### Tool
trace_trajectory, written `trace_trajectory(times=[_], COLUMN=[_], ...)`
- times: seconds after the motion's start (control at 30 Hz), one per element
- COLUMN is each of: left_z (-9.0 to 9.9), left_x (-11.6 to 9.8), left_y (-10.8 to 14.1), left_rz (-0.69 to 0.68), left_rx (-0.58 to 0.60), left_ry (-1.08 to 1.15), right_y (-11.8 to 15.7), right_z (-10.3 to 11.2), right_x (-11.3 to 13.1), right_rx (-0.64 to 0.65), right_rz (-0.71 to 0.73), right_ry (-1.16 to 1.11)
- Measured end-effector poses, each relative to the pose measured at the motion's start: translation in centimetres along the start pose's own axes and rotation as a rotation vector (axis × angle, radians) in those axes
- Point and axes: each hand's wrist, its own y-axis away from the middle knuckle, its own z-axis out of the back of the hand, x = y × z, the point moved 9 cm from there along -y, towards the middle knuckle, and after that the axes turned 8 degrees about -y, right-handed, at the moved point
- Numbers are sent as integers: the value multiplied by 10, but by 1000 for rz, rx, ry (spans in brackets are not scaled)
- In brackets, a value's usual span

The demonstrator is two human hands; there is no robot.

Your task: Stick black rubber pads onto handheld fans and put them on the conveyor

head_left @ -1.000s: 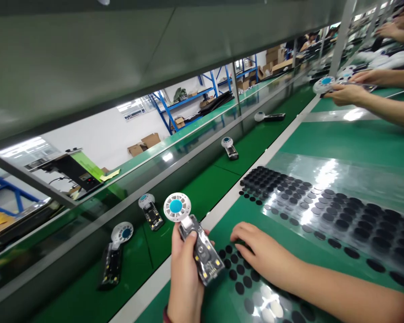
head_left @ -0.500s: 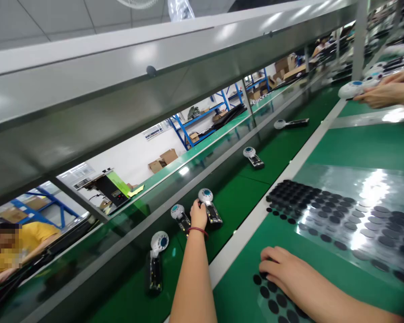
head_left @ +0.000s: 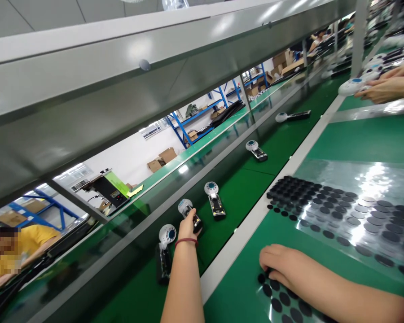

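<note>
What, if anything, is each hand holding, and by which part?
The left hand grips a white-headed device by its dark body. The right hand is at the black discs; whether it pinches one can't be told.

I note one camera, worn on the worker's head, facing forward and down across the green belt (head_left: 242, 188); framing slanted; left hand (head_left: 189, 225) and right hand (head_left: 280, 264) near the lens, blue shelving (head_left: 195, 117) far off beyond the belt
</note>
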Motion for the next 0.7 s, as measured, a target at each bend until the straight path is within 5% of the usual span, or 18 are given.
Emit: trace_trajectory(times=[0.17, 0.3, 0.43, 0.7], left_z=[-31, -47, -47, -44], left_x=[-7, 31, 71, 76], left_y=[98, 160, 171, 166], left_rz=[-72, 19, 78, -66], left_rx=[173, 220, 120, 37], left_ry=[385, 427, 390, 235], right_y=[7, 6, 5, 9], right_z=[2, 4, 9, 20], right_x=[4, 7, 7, 5], right_rx=[-22, -33, -55, -41], right_rz=[52, 75, 50, 13], right_ry=[-18, -58, -102, -316])
